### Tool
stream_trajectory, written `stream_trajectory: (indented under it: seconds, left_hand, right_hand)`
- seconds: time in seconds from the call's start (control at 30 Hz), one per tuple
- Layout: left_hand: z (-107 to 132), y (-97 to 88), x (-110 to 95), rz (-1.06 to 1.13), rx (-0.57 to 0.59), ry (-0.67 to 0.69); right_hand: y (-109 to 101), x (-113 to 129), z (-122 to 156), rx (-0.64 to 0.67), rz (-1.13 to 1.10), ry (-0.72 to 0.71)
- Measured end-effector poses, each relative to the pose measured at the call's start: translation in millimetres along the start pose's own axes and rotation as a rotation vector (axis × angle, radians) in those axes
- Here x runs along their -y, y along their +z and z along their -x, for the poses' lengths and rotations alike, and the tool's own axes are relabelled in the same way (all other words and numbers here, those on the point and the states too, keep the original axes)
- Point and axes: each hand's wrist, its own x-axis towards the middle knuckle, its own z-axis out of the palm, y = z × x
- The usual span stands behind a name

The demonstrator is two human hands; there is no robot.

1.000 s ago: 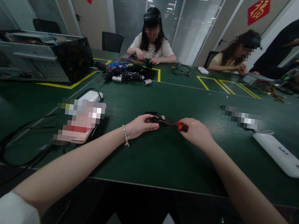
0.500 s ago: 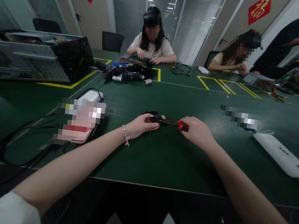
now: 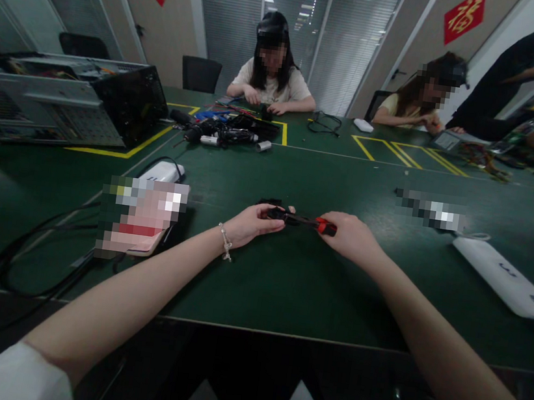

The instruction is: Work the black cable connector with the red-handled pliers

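Observation:
My left hand (image 3: 253,223) pinches a small black part (image 3: 277,213) just above the green table (image 3: 286,281). My right hand (image 3: 351,236) is closed around the red and black handle of a screwdriver (image 3: 322,226). The tool's thin shaft runs left to the black part between my hands. A bracelet sits on my left wrist. What the black part is I cannot make out.
A blurred pink object (image 3: 141,216) and a black cable (image 3: 19,246) lie to the left. A white power strip (image 3: 503,277) lies at right. An open computer case (image 3: 58,100) stands far left. Loose tools (image 3: 221,132) lie mid-table. Other people sit across the table.
Both hands stay nearly in place; the screwdriver and the black part have shifted very slightly.

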Motion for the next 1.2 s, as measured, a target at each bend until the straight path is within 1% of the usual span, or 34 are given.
stream_trajectory:
  seconds: [0.17,0.37,0.63,0.73,0.9,0.97,1.13,1.2]
  left_hand:
    - [-2,-2.7,2,-0.005,0.015,0.004]
    - [-5,-9.7,6,-0.015,0.058,0.015]
    - [-5,-10.0,6,-0.006,0.077,0.023]
    - [-4,-8.5,5,0.002,0.071,0.015]
    - [-5,-6.2,5,0.012,0.061,0.018]
    - [-5,-6.0,5,0.018,0.059,0.026]
    - [-5,-8.2,6,0.012,0.051,0.023]
    - [-4,-8.4,6,0.006,0.054,0.020]
  right_hand:
    - [-1,0,1,-0.005,0.001,-0.011]
    - [-6,3,2,-0.075,0.093,-0.071]
    - [-1,1,0,0.033,-0.031,0.021]
    - [-1,1,0,0.016,-0.012,0.004]
    - [-3,2,1,-0.059,0.073,-0.052]
    - [-2,2,1,-0.050,0.070,-0.041]
    - [0,2,0,0.027,-0.028,0.024]
    - [0,2,-1,0.028,-0.031,0.025]
